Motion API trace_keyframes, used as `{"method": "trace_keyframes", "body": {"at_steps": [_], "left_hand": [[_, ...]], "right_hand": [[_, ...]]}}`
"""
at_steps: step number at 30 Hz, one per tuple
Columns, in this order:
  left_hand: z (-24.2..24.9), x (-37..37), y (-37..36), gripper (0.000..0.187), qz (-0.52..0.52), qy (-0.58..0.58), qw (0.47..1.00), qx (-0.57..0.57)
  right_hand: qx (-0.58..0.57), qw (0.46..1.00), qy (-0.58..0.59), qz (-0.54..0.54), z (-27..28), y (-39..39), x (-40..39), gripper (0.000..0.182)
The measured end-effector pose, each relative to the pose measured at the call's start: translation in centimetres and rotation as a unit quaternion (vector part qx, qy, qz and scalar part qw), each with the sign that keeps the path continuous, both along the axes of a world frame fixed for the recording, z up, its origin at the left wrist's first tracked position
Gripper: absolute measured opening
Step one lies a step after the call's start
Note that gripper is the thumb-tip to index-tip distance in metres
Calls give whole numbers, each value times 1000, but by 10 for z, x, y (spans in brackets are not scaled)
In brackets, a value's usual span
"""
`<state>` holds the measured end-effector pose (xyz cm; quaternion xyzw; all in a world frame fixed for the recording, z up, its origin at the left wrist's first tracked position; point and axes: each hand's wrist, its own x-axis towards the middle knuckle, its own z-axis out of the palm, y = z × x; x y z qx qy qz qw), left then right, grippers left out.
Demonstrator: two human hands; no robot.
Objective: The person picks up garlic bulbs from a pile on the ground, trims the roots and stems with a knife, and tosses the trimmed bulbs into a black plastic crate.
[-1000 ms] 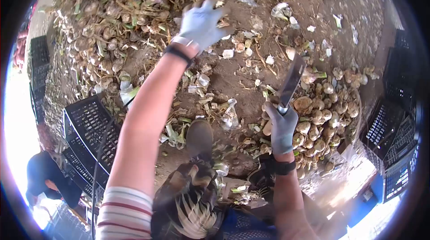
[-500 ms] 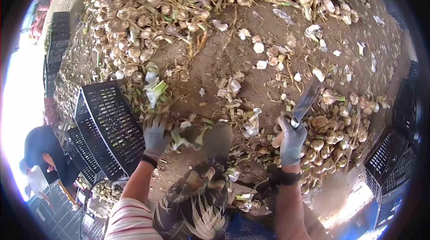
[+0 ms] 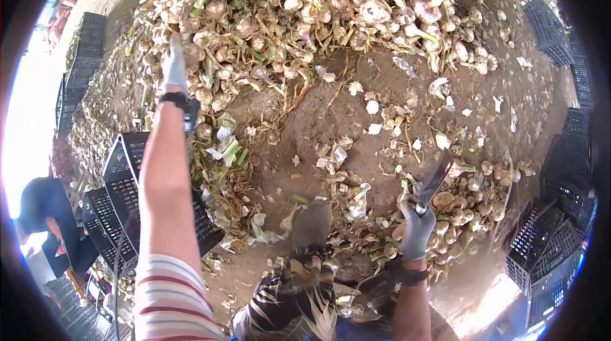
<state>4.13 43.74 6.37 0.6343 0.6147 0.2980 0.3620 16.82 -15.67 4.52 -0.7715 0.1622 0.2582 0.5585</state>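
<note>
My left hand (image 3: 174, 67), in a grey glove, is stretched out to the left part of the large heap of garlic bulbs (image 3: 254, 22). Its fingers are blurred among the stalks, so their grip cannot be made out. In my right hand (image 3: 417, 229), also gloved, is a knife (image 3: 436, 178) with a broad blade, held by the handle and pointing up and right. Just beyond that hand lies a smaller pile of garlic bulbs (image 3: 468, 217), trimmed of most of their stalks.
Under my left arm stands a black plastic crate (image 3: 130, 156). Cut stalks and leaves (image 3: 223, 150) litter the soil beside it. More black crates (image 3: 550, 233) stand at the right. Another person (image 3: 54, 220) bends down at the far left. My shoe (image 3: 312, 226) rests at the centre.
My left hand has moved from beside the crate up and forward to the big garlic heap. The view has tilted up slightly. My right hand still grips the knife.
</note>
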Motion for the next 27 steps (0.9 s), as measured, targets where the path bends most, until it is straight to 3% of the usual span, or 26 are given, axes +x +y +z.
{"method": "trace_keyframes", "body": {"at_steps": [1,2,3,4,5,6,8,10,13,14,15,18,19,20,22,24,25,26,27], "left_hand": [[-9,20,-22,87,68,-23,997,-16],[4,18,-55,72,-9,-39,998,42],[-6,11,-66,64,-11,81,994,79],[-9,13,-94,60,-1,99,992,84],[-49,-16,-99,59,-111,-66,986,-108],[-91,-17,-122,54,-199,21,979,-42],[-64,-7,-207,51,-344,116,918,162],[-65,-17,-243,49,-336,-3,940,56],[-61,-44,-223,44,-261,64,950,158],[-53,-57,-188,46,-293,123,911,261],[-48,-66,-170,48,-161,93,963,193],[-48,-99,-82,74,52,212,974,66],[-68,-118,-52,78,101,79,992,-11],[-113,-152,-11,76,148,50,985,-69],[-95,-116,-39,66,148,95,975,-133],[-103,-91,-76,54,109,36,986,-118],[-91,-73,-109,50,44,189,980,-44],[-78,-57,-143,48,-23,336,941,31],[-81,-54,-164,42,-101,276,954,66]], "right_hand": [[-4,1000,0,1,1,2,-1,14],[-12,1000,9,-4,3,6,-3,18],[-16,1000,15,-8,4,14,-3,22],[-16,1000,16,-4,7,23,-3,22],[-29,998,49,21,13,30,-3,22],[-44,995,81,47,16,35,-5,22],[6,999,28,40,4,37,-12,23],[5,992,-35,121,8,36,-14,22],[-10,990,-37,137,16,26,-11,21],[-22,990,-29,135,20,23,-11,20],[-37,994,10,106,15,15,-10,18],[-39,997,32,58,16,18,-12,17],[-49,996,31,64,23,23,-12,18],[-50,996,31,63,26,25,-13,18],[-52,994,67,64,27,29,-15,21],[-35,995,64,63,15,30,-19,22],[-18,996,59,60,10,32,-20,23],[-16,996,60,63,10,37,-20,23],[-8,996,69,63,12,44,-22,23]]}}
